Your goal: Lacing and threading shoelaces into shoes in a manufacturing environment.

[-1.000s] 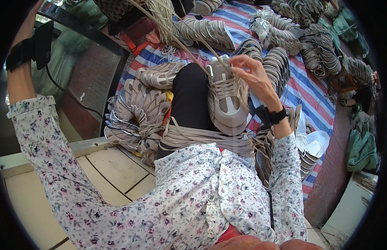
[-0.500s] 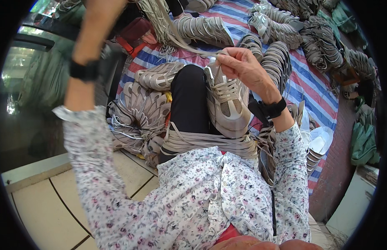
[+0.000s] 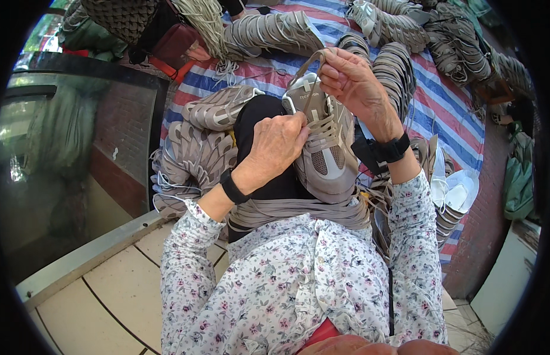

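A grey-beige sneaker [image 3: 331, 160] rests on my lap, its toe toward me and its lower eyelets crossed with flat laces. My right hand [image 3: 361, 89] is above the sneaker's collar, thumb and forefinger pinched on a beige shoelace [image 3: 304, 66]. The lace loops over the tongue beneath that hand. My left hand [image 3: 275, 145] is closed at the left side of the lacing, its fingertips against the eyelet edge where a strand runs down. The exact grip of those fingertips is partly hidden. A bundle of loose laces [image 3: 293, 210] lies across my thighs.
Stacked shoe uppers [image 3: 198, 148] lie left of my legs, with more rows [image 3: 275, 32] on the striped sheet [image 3: 435, 106] ahead. White-lined uppers [image 3: 458, 192] sit at my right. A glass panel [image 3: 62, 165] stands at left. Hanging laces [image 3: 201, 26] and a dark red bag [image 3: 177, 44] are beyond.
My left hand has come down from the upper left to the sneaker's lacing. The lace stretched between my hands has become a slack loop. My right hand has risen slightly.
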`<action>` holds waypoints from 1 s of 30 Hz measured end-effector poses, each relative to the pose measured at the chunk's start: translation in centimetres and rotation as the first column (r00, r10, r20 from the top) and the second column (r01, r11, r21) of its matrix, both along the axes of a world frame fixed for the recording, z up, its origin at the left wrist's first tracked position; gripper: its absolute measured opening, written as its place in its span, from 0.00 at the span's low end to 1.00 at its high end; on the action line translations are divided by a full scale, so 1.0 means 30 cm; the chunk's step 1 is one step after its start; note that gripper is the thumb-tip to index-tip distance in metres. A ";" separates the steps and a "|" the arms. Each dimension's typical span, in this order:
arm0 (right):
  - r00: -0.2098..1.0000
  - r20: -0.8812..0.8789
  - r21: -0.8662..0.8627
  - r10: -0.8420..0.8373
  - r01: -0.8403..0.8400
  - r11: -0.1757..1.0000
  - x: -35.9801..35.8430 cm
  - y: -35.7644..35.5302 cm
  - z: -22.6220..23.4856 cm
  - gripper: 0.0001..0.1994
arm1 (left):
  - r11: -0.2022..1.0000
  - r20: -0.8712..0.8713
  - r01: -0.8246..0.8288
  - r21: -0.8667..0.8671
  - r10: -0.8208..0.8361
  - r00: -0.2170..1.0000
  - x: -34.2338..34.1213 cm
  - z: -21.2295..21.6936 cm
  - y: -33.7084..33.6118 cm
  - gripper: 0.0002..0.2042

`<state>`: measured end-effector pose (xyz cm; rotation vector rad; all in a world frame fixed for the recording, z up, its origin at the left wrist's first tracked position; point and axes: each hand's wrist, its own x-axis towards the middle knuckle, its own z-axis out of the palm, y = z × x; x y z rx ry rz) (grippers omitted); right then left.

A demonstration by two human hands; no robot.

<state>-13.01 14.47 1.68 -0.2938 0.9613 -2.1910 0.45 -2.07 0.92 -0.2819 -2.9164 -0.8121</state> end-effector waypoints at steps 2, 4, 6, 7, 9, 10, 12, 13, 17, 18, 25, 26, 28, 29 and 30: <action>1.000 0.003 -0.008 -0.001 0.001 1.000 0.001 -0.001 0.009 0.08 | 0.999 0.038 0.014 0.029 -0.015 0.999 -0.016 -0.011 -0.003 0.07; 1.000 0.005 -0.016 0.000 0.000 1.000 -0.001 -0.003 0.006 0.08 | 0.949 0.191 -0.080 0.306 0.021 0.981 -0.034 -0.036 -0.012 0.08; 0.999 0.031 -0.115 0.010 -0.007 0.993 -0.012 0.001 -0.013 0.08 | 0.931 0.242 -0.120 0.344 0.035 0.970 -0.046 -0.031 -0.036 0.08; 0.999 0.033 -0.113 0.007 -0.003 0.994 -0.022 0.010 -0.015 0.08 | 0.911 0.290 -0.162 0.379 0.050 0.956 -0.048 -0.025 -0.049 0.08; 0.995 0.072 -0.128 -0.070 0.079 0.989 -0.050 0.036 -0.004 0.07 | 0.966 0.214 -0.104 0.239 0.052 0.976 -0.042 -0.002 -0.066 0.07; 0.995 0.074 -0.127 -0.073 0.082 0.989 -0.074 0.051 0.001 0.07 | 0.995 0.134 -0.055 0.088 0.043 0.990 -0.040 0.004 -0.071 0.06; 0.996 0.019 -0.218 -0.084 0.086 0.972 -0.115 0.067 0.058 0.05 | 0.997 0.084 -0.002 0.082 -0.005 0.996 -0.041 0.012 -0.070 0.06; 0.991 0.000 -0.148 -0.130 0.129 0.981 -0.106 0.073 0.100 0.06 | 0.972 0.097 -0.010 0.234 -0.014 0.995 -0.039 0.037 -0.054 0.06; 0.999 -0.026 -0.160 -0.027 0.023 0.987 -0.068 0.035 0.147 0.10 | 0.852 0.090 -0.013 0.523 -0.041 0.995 -0.061 0.032 0.019 0.10; 0.999 -0.027 -0.160 -0.022 0.017 0.987 -0.052 0.017 0.158 0.10 | 0.852 0.089 -0.016 0.523 -0.035 0.995 -0.066 0.023 0.031 0.10; 0.997 0.051 -0.188 -0.058 0.066 0.980 -0.071 0.034 0.135 0.08 | 0.590 0.403 -0.203 0.781 -0.229 0.886 -0.114 0.015 -0.001 0.15; 0.978 0.143 -0.128 -0.152 0.170 0.977 -0.085 0.048 0.126 0.08 | 0.591 0.404 -0.206 0.780 -0.225 0.886 -0.104 0.013 -0.028 0.15; 0.996 0.083 -0.251 -0.019 0.040 0.967 -0.142 0.108 0.052 0.06 | 0.538 0.407 -0.251 0.805 -0.191 0.893 -0.081 0.007 -0.083 0.16; 0.990 0.116 -0.230 -0.083 0.108 0.967 -0.150 0.112 0.034 0.06 | 0.508 0.420 -0.285 0.813 -0.171 0.891 -0.064 -0.007 -0.114 0.17; 0.977 0.144 -0.203 -0.157 0.185 0.962 -0.161 0.136 0.013 0.05 | 0.508 0.419 -0.283 0.813 -0.174 0.891 -0.046 -0.025 -0.135 0.17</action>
